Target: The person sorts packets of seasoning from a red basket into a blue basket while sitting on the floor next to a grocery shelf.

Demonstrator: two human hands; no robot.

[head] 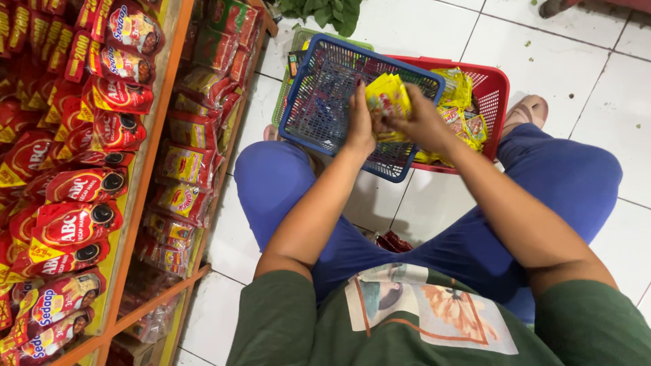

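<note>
My left hand (359, 125) and my right hand (422, 122) together hold a stack of small yellow sachets (385, 100) above a blue plastic basket (319, 108). The left hand presses flat against the stack's left side. The right hand wraps it from the right. A red plastic basket (489, 88) behind and to the right holds more yellow sachets (460, 112). I squat on the floor in blue trousers, knees on either side of the baskets.
An orange shelf rack (146, 169) on the left is packed with red sauce pouches and packets. A green basket (288, 81) lies under the blue one. A small red packet (393, 242) lies on the white tiled floor between my legs. Green leaves (322, 12) lie at the top.
</note>
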